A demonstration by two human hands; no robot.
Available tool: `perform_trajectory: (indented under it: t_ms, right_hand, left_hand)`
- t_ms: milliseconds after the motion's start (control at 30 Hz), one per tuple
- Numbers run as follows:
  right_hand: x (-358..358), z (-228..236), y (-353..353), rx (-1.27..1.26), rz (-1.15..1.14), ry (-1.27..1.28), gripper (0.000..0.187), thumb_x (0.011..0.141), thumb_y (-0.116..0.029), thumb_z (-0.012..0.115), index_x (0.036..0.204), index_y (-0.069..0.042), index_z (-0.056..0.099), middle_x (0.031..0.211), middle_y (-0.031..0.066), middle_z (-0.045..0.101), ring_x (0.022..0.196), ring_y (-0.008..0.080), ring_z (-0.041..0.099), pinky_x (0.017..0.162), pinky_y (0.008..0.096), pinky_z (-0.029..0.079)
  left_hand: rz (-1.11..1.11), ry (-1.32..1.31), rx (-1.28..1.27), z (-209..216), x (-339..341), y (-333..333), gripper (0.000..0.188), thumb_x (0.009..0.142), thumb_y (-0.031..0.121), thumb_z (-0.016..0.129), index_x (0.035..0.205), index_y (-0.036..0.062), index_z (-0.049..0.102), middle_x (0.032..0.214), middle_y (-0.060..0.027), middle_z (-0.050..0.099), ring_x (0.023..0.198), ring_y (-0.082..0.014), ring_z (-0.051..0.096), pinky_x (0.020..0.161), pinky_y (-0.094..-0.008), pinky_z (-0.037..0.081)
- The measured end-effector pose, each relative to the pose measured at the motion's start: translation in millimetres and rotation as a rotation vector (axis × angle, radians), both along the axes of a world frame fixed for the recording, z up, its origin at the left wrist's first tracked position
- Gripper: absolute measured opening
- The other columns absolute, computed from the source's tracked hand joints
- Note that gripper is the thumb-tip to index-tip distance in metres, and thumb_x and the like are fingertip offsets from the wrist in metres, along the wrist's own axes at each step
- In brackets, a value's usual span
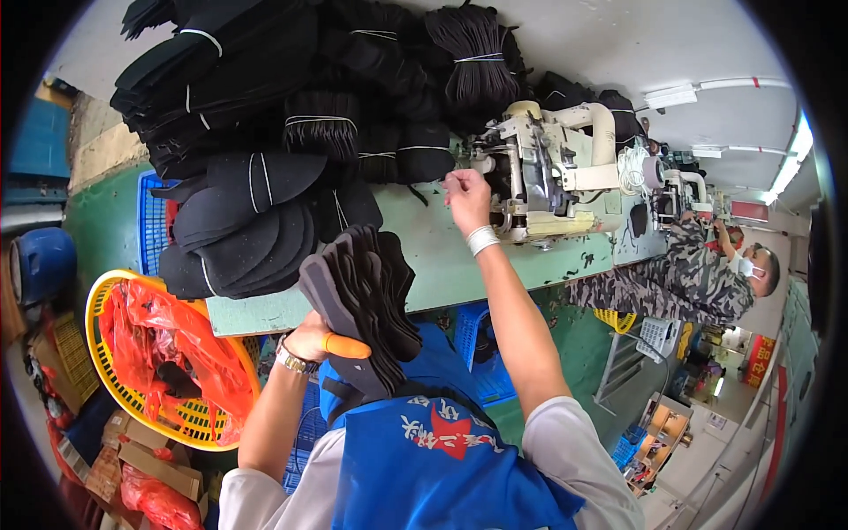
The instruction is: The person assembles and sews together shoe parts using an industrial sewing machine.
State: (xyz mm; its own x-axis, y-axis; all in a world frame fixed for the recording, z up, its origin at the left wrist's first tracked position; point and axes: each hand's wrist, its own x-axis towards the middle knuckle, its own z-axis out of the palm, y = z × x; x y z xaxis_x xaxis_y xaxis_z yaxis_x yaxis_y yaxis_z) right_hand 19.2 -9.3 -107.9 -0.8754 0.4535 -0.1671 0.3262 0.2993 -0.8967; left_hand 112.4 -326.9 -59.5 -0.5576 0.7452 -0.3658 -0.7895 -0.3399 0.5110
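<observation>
My left hand [316,341], with an orange cover on its thumb and a watch at the wrist, grips a thick stack of black cut pieces [367,296] upright in front of my blue apron. The pieces look soft, like foam or felt. At the left side of a cream sewing machine [539,168], my right hand [468,196] is raised over the green table [415,225] with its fingers pinched together. A white band circles that wrist. Whatever its fingertips hold, if anything, is too small to make out. Tied bundles of black pieces [238,190] lie left of it.
More tied black bundles [481,66] are piled along the table's back. A yellow basket [104,353] with red plastic bags stands at left, above open cartons [159,464]. Blue crates [490,375] sit under the table. A masked co-worker [689,274] sits at another machine, right.
</observation>
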Motion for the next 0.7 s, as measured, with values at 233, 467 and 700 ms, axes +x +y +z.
perform_trajectory:
  t_ms: [233,467,700]
  right_hand:
    - [11.6,79.4,10.4,-0.409,-0.013,-0.187,0.030,0.085,-0.010,0.066,0.111,0.005,0.060,0.093,0.0074,0.069,0.064,0.0059,0.056,0.053,0.0174,0.040]
    - [15.5,95.3,9.0,-0.565,0.001,-0.157,0.018,0.086,-0.007,0.064,0.102,0.002,0.062,0.080,0.0010,0.061,0.056,0.0046,0.047,0.048,0.0181,0.034]
    - [58.6,166.3,-45.6,-0.576,0.561,-0.421,0.017,0.080,0.004,0.048,0.094,0.004,0.057,0.066,0.0026,0.052,0.048,0.0081,0.044,0.043,0.0241,0.033]
  left_hand:
    - [-0.040,0.204,0.023,-4.5,-18.3,-3.7,0.084,0.068,-0.002,0.075,0.142,0.0007,0.034,0.135,-0.0134,0.050,0.118,-0.0214,0.052,0.100,-0.0352,0.043]
    - [0.040,0.161,0.059,16.3,-20.6,4.8,0.086,0.066,-0.002,0.075,0.142,0.0012,0.034,0.134,-0.0151,0.051,0.120,-0.0241,0.051,0.102,-0.0367,0.042]
    - [-0.008,0.066,0.246,48.7,-39.9,40.5,0.063,0.074,0.004,0.065,0.134,-0.0005,0.045,0.123,-0.0151,0.059,0.109,-0.0233,0.059,0.095,-0.0355,0.048]
